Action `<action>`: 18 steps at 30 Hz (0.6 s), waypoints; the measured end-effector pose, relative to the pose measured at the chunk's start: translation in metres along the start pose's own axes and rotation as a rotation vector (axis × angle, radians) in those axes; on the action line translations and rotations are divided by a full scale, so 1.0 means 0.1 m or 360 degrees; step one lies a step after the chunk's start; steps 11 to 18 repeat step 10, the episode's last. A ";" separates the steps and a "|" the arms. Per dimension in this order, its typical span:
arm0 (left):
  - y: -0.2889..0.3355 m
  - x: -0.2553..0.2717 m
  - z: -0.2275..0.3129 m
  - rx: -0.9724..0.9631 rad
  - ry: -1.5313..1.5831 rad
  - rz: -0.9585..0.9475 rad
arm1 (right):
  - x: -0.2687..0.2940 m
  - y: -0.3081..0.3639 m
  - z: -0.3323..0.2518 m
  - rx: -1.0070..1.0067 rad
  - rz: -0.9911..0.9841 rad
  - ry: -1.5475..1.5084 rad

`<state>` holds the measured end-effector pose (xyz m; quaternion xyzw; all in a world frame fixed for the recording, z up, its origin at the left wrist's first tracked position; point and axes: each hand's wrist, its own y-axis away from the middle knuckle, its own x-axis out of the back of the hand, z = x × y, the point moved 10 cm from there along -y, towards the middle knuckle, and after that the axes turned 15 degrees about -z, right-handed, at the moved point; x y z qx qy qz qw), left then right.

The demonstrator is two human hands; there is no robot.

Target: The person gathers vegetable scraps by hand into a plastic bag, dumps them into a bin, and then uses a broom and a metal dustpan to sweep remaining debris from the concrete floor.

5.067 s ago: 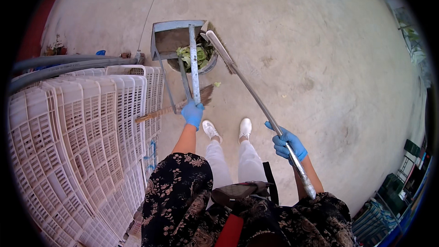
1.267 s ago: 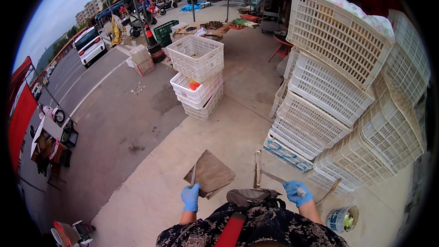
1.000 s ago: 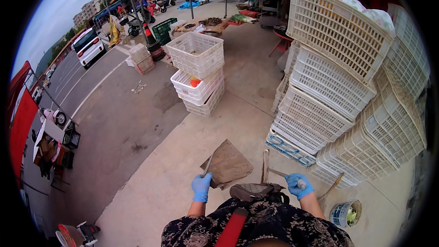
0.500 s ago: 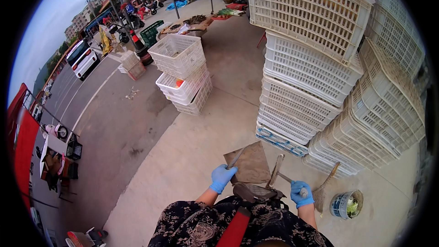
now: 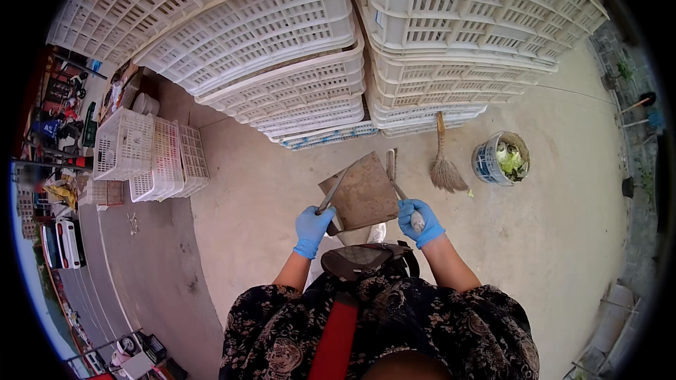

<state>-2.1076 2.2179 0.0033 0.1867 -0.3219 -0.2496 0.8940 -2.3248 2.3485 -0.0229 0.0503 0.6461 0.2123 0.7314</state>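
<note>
My left hand (image 5: 314, 226), in a blue glove, is closed around the dark, strip-like handle of a square brown pan (image 5: 367, 195) that looks like a dustpan. The pan is tilted in front of my waist, its surface smudged. To its right, my right hand (image 5: 421, 224), also gloved in blue, grips the pale rounded handle of a T-shaped hand tool (image 5: 391, 167). The tool's narrow crossbar is beside the pan's right edge; I cannot tell whether they touch. A dark waist bag (image 5: 358, 259) hangs just below the pan.
Tall stacks of white plastic crates (image 5: 282, 49) rise ahead. A straw broom (image 5: 445, 169) lies on the concrete near a bucket (image 5: 486, 162) holding green leaves (image 5: 510, 159). More white crates (image 5: 160, 158) stand at the left, with the road beyond.
My view has swung right, bringing the crate stacks across the front. My right hand has come closer to my left, and the T-shaped tool is nearer the pan. Both hands keep their grip.
</note>
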 end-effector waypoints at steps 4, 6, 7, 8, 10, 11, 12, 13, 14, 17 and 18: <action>-0.59 -0.43 0.40 -0.0096 -0.0153 -0.0265 | 0.17 -0.08 -0.36 0.0238 0.0140 -0.0226; -0.90 -0.68 0.58 -0.0241 -0.0482 -0.0474 | 0.19 -0.20 -0.52 0.0374 0.0106 -0.0280; -1.03 -0.88 0.73 -0.0303 -0.0581 -0.0605 | 0.36 -0.24 -0.65 0.0429 0.0132 -0.0315; -1.20 -1.02 0.78 -0.0314 -0.0612 -0.0655 | 0.50 -0.35 -0.82 0.0534 0.0048 -0.0314; -1.52 -1.48 0.83 -0.0523 -0.1006 -0.0881 | 0.75 -0.50 -1.06 0.0737 -0.0011 -0.0411; -1.52 -1.48 0.83 -0.0523 -0.1006 -0.0881 | 0.75 -0.50 -1.06 0.0737 -0.0011 -0.0411; -1.52 -1.48 0.83 -0.0523 -0.1006 -0.0881 | 0.75 -0.50 -1.06 0.0737 -0.0011 -0.0411; -1.52 -1.48 0.83 -0.0523 -0.1006 -0.0881 | 0.75 -0.50 -1.06 0.0737 -0.0011 -0.0411; -1.52 -1.48 0.83 -0.0523 -0.1006 -0.0881 | 0.75 -0.50 -1.06 0.0737 -0.0011 -0.0411; -1.52 -1.48 0.83 -0.0523 -0.1006 -0.0881 | 0.75 -0.50 -1.06 0.0737 -0.0011 -0.0411; -1.52 -1.48 0.83 -0.0523 -0.1006 -0.0881 | 0.75 -0.50 -1.06 0.0737 -0.0011 -0.0411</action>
